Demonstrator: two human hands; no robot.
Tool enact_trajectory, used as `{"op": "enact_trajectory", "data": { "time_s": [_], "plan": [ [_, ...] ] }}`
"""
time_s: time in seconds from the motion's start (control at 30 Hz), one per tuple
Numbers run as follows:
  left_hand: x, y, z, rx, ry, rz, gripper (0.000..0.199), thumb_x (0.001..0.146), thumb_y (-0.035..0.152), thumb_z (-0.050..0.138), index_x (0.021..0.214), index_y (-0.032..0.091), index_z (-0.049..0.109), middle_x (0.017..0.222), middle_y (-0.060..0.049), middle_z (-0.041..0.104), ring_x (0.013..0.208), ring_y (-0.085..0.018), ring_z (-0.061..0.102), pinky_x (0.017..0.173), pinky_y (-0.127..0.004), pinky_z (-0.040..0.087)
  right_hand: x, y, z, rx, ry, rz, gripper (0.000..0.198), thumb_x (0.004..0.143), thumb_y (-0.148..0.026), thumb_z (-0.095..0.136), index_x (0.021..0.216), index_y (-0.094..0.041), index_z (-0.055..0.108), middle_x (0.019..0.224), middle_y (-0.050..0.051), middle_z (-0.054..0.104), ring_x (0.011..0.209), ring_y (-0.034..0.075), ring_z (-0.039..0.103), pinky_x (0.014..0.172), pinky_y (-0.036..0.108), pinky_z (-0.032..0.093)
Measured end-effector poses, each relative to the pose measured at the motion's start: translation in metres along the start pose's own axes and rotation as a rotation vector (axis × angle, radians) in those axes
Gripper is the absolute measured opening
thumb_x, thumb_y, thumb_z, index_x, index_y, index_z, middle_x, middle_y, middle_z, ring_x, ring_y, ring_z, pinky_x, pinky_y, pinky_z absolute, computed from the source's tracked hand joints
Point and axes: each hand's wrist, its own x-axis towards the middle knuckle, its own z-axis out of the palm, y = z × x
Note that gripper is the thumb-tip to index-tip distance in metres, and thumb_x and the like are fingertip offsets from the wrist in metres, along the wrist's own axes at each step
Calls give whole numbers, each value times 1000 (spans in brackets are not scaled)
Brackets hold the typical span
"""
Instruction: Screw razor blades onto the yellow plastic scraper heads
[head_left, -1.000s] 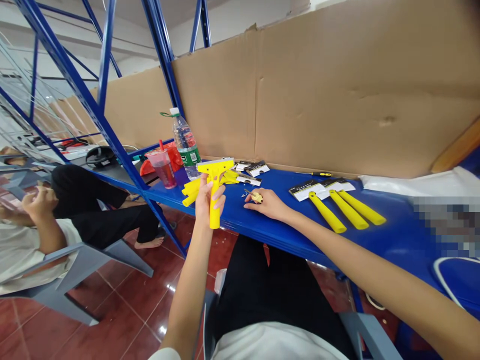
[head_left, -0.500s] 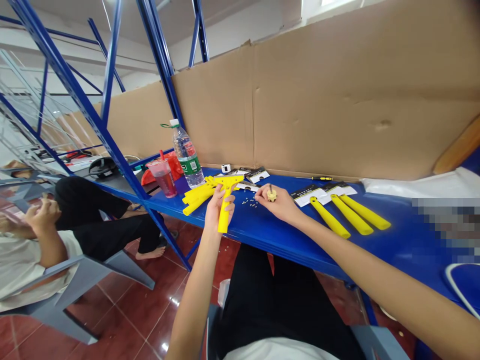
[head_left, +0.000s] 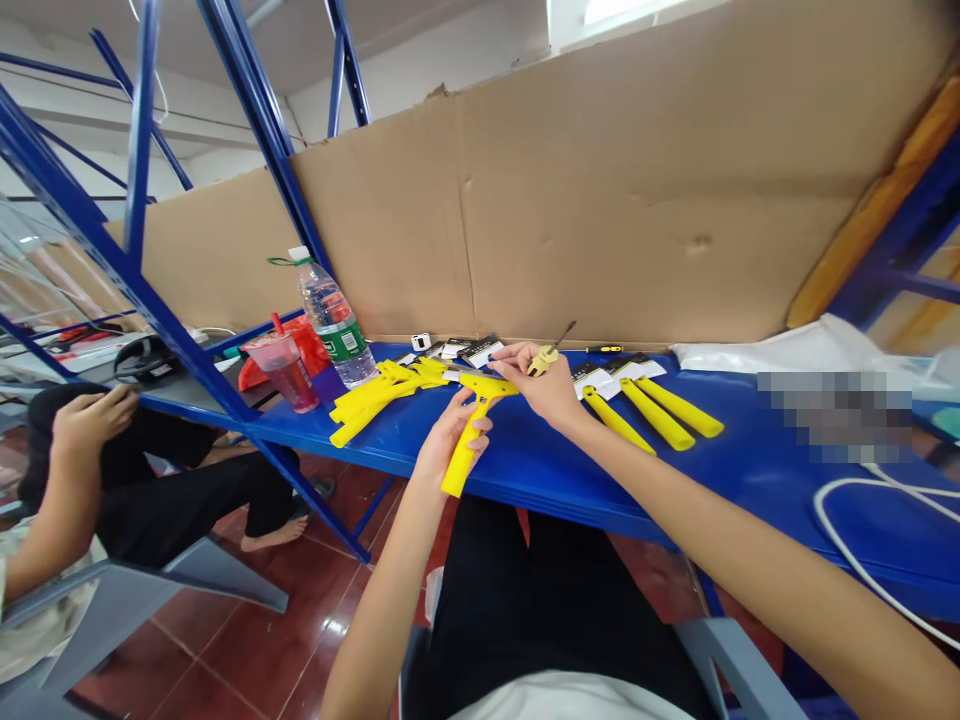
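My left hand (head_left: 455,432) is wrapped round the handle of a yellow T-shaped scraper (head_left: 474,432), its head upward and tilted. A thin grey strip lies along the scraper's head. My right hand (head_left: 546,385) keeps a screwdriver (head_left: 543,360) with a pale yellow handle tucked in its fingers, the shaft pointing up and away to the right. The fingertips of that hand are at the scraper's head; whether they pinch something small I cannot tell. To the left lies a pile of yellow scraper parts (head_left: 375,402). Several yellow handles (head_left: 657,412) rest on the right.
A large water bottle (head_left: 335,322) and a pink cup (head_left: 286,372) stand on the blue table (head_left: 555,478). Black-and-white cards (head_left: 480,351) and another screwdriver (head_left: 604,349) lie along the cardboard wall (head_left: 570,200). A seated person (head_left: 82,430) is at the left.
My right hand has come from over the small loose parts on the table to the scraper's head. The scraper has shifted slightly, and the view has turned to the right.
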Motion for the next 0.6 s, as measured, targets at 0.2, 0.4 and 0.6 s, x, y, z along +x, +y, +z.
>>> {"op": "enact_trajectory", "data": {
  "time_s": [0.2, 0.4, 0.6],
  "plan": [
    [3, -8, -1, 161, -93, -8, 57, 84, 17, 88, 132, 26, 59, 121, -9, 72, 67, -8, 62, 47, -14, 39, 3, 2, -2, -27, -65, 51, 62, 76, -57, 94, 67, -27, 41, 99, 7, 80, 96, 26, 74, 91, 42, 61],
    [5, -10, -4, 206, -77, 39, 58, 81, 19, 91, 129, 25, 59, 107, -4, 67, 68, -9, 62, 47, -15, 37, 5, -2, -6, -30, -200, 103, 69, 68, -55, 99, 66, -26, 37, 91, 4, 76, 83, 20, 66, 76, 36, 57],
    [2, -12, 2, 264, -39, 75, 59, 75, 21, 91, 123, 24, 56, 99, -2, 64, 66, -11, 62, 46, -16, 34, 6, -14, -11, -35, -295, 219, 65, 63, -46, 101, 61, -25, 40, 88, 4, 78, 85, 20, 69, 78, 36, 59]
  ]
}}
